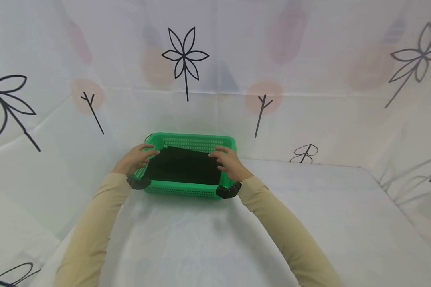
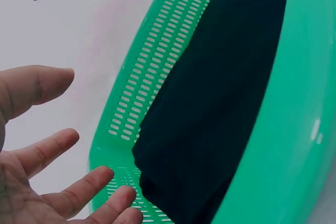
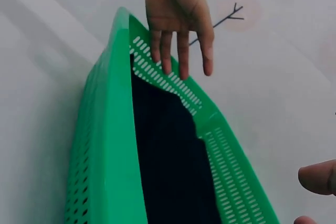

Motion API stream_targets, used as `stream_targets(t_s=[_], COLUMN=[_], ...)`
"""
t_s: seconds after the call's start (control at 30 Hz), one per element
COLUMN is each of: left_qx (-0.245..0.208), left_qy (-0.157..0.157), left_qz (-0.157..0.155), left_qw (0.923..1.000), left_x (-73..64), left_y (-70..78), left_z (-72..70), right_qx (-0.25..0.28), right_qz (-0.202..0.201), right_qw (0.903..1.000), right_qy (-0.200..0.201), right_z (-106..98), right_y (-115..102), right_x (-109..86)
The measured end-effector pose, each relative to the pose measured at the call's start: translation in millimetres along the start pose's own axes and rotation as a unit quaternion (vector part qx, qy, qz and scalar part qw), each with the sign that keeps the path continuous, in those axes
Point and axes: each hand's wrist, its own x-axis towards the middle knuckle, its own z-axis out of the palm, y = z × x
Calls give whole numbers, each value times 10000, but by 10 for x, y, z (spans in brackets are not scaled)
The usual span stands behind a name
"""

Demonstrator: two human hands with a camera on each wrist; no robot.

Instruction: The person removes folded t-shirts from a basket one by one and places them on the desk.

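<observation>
Black cloth (image 1: 183, 167) lies in basket (image 1: 183, 184), near table's (image 1: 237, 243) back-left corner. Left hand (image 1: 135, 158) at basket's left end, right hand (image 1: 230, 161) at right end; both empty, fingers spread. Cloth looks in place; basket ungripped, apparently unlifted. Patterned sheet (image 1: 316, 75) behind; only basket walls obstruct, seemingly.

Flower-printed backdrop (image 1: 226, 52) behind white tabletop (image 1: 194, 239)
</observation>
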Motion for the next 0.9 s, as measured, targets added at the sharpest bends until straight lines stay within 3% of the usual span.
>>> stream_targets(t_s=[0.1, 0.3, 0.47, 0.77, 0.9], left_qx=[-30, 253, 318, 420, 280], left_qy=[64, 103, 148, 502, 409], left_qz=[-86, -201, -285, -513, -631], left_qw=[9999, 9994, 9990, 9965, 9968], left_x=[52, 136, 201, 315, 307], left_y=[-16, -8, 8, -66, -87], left_z=[-12, 30, 109, 176, 169], right_qx=[-24, -668, -944, -1146, -1033], right_qz=[66, 167, 200, 367, 530], right_qw=[9999, 9965, 9941, 9920, 9927], right_qy=[146, 465, 492, 392, 325], right_z=[36, 142, 172, 142, 135], right_y=[14, 43, 87, 153, 163], right_x=[46, 79, 131, 254, 284])
